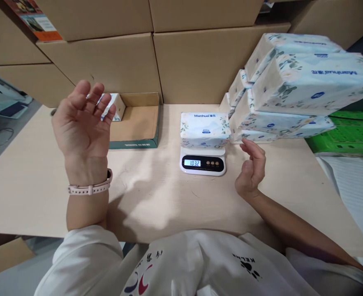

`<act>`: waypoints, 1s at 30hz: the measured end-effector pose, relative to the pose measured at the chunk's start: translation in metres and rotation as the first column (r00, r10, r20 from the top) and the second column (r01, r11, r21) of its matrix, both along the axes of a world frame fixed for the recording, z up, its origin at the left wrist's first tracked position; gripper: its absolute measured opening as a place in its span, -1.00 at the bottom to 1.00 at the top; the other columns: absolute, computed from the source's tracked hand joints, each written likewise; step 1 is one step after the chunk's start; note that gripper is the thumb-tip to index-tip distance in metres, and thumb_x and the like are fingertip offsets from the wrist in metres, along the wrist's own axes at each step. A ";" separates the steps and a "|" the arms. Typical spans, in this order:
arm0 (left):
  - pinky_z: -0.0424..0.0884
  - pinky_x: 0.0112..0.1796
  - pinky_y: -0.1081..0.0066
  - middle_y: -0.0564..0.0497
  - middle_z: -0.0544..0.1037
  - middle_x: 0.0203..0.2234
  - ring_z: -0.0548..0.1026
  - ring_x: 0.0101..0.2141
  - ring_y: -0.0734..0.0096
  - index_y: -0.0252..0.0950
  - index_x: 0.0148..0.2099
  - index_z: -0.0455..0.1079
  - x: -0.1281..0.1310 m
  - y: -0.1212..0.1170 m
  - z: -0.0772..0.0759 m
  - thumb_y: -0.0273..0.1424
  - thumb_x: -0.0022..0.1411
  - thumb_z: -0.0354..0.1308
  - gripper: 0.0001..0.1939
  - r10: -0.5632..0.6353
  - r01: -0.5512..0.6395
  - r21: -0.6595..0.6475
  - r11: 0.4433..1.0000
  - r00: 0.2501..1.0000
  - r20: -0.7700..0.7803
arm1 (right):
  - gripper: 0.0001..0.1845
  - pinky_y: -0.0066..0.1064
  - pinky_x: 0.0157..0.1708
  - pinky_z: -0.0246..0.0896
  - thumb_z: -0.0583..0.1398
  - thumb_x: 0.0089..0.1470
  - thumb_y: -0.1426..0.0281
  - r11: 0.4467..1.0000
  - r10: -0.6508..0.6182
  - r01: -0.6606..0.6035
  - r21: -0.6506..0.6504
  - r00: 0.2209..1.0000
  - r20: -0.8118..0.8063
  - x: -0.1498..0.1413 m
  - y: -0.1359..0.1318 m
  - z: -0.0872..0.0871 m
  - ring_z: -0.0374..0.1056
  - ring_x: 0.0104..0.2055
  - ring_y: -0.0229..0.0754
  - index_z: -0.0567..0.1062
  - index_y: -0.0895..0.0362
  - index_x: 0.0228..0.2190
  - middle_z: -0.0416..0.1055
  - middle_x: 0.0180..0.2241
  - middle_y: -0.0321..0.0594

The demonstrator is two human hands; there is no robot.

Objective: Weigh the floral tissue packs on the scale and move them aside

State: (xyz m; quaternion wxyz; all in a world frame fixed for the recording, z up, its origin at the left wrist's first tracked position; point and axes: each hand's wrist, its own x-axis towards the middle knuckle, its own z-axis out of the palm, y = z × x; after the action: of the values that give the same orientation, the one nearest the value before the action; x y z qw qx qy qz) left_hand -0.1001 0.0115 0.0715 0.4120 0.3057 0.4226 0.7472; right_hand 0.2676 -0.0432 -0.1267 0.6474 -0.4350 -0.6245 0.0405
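A pack of tissues (204,128) with a floral print lies flat on a small white kitchen scale (202,165), whose lit display shows digits that look like 103.2. My right hand (250,167) is just right of the scale, fingers apart from the pack and holding nothing. Raised above the left of the table, my left hand (84,121) has its palm showing and its fingers loosely spread, with nothing in it. Behind those fingers, a shallow cardboard tray (141,143) holds another tissue pack (118,107), which my hand partly hides.
Stacked tissue packs (317,84) stand at the right back of the table (169,197). Large cardboard boxes (184,68) form a wall along the back edge. To the right, beyond the table, is a green plastic crate (341,133).
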 end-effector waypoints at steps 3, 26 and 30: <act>0.61 0.04 0.29 0.04 0.76 -0.10 0.65 -0.05 0.25 -0.15 -0.14 0.56 0.004 -0.003 0.001 -0.35 0.26 0.31 -0.89 -0.012 0.011 -0.034 0.999 0.999 -0.037 | -0.44 0.30 0.23 0.57 0.10 0.48 -0.04 0.999 -0.019 0.018 -0.044 1.000 -0.017 -0.001 -0.001 0.003 0.54 0.25 0.20 0.56 -0.05 0.27 0.57 0.21 -0.02; 0.48 0.44 -0.02 -0.18 0.75 0.15 0.67 0.26 0.02 -0.25 0.05 0.64 0.047 0.003 -0.056 -0.25 0.19 0.42 -0.61 -0.515 0.441 -0.308 0.843 0.828 -0.222 | -0.27 0.32 0.58 0.20 0.12 0.48 -0.15 0.923 0.052 -0.067 -0.378 0.997 -0.048 -0.002 0.001 0.002 0.39 0.50 0.17 0.39 -0.06 0.45 0.46 0.44 0.04; 0.01 0.66 -0.10 -0.20 0.47 0.53 0.25 0.62 -0.10 -0.21 0.31 0.59 0.061 0.006 -0.083 -0.17 0.24 0.44 -0.38 -0.566 0.453 -0.400 0.797 0.791 -0.234 | -0.19 0.28 0.64 0.08 0.09 0.47 -0.23 0.852 0.071 -0.142 -0.503 0.985 -0.157 -0.011 0.010 0.009 0.25 0.62 0.14 0.28 -0.16 0.54 0.29 0.57 -0.05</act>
State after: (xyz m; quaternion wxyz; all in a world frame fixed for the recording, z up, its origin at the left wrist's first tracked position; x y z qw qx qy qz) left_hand -0.0387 0.0177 -0.0114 0.5649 0.4625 0.5038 0.4616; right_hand 0.2564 -0.0337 -0.1180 0.5451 -0.5524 -0.5700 0.2698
